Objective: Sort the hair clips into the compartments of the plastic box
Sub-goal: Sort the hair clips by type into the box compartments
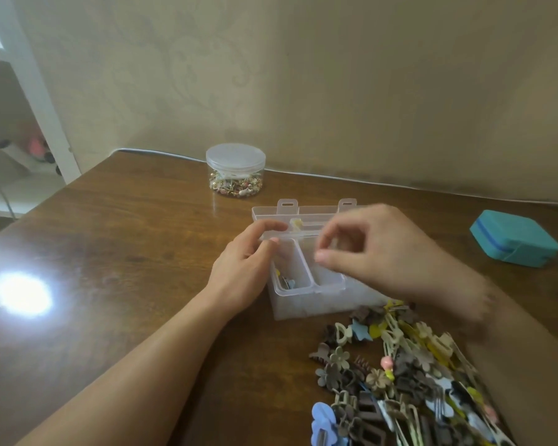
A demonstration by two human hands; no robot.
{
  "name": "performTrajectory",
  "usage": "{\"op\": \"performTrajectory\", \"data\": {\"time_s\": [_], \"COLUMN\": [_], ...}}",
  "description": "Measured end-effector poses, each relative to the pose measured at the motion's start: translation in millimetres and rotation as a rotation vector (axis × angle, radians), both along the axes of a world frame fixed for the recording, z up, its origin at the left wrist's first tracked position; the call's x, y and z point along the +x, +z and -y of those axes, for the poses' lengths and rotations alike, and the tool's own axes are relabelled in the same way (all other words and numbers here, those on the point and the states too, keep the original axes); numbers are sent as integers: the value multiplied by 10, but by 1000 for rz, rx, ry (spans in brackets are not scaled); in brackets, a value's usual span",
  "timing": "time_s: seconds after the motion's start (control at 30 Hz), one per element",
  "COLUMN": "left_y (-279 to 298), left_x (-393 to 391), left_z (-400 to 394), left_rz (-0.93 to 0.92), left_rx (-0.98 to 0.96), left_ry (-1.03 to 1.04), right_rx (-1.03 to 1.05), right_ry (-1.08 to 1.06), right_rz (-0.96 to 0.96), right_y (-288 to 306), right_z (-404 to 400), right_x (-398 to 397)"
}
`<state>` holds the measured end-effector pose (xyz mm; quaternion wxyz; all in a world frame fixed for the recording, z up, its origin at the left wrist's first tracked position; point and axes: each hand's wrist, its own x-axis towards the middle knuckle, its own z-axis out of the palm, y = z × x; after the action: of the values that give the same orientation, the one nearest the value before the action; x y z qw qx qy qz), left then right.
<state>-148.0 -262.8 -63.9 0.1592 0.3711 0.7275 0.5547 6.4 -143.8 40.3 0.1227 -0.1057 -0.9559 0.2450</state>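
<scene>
A clear plastic box stands open at the middle of the table, its lid folded back. A few small hair clips lie in its front left compartment. A yellow-white clip sits near the back. My left hand rests at the box's left side, thumb and forefinger pinching its rim. My right hand hovers over the right compartments, blurred, with thumb and fingers curled toward each other. What they hold, if anything, is unclear. A big pile of hair clips lies in front right of the box.
A round clear jar with a lid, holding small beads, stands behind the box near the wall. A teal case lies at the far right. White shelves stand beyond the table's left corner. Light glares on the wooden table at left.
</scene>
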Motion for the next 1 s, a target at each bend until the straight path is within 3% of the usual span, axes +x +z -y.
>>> {"op": "performTrajectory", "data": {"time_s": [0.13,0.2,0.5,1.0], "left_y": [1,3,17,48], "left_x": [5,3,12,42], "left_z": [-6,-3,2,8], "left_rz": [16,16,15,0], "left_rx": [-14,-19,-19,-26], "left_ry": [10,16,10,9], "right_rx": [118,306,498,558], "right_ry": [-49,-131,-314,-189], "right_rz": [484,561,510,502], "right_y": [-22,-90,-239,-287], "right_z": [-110,-166,-330,-190], "right_x": [511,589,635,643]}}
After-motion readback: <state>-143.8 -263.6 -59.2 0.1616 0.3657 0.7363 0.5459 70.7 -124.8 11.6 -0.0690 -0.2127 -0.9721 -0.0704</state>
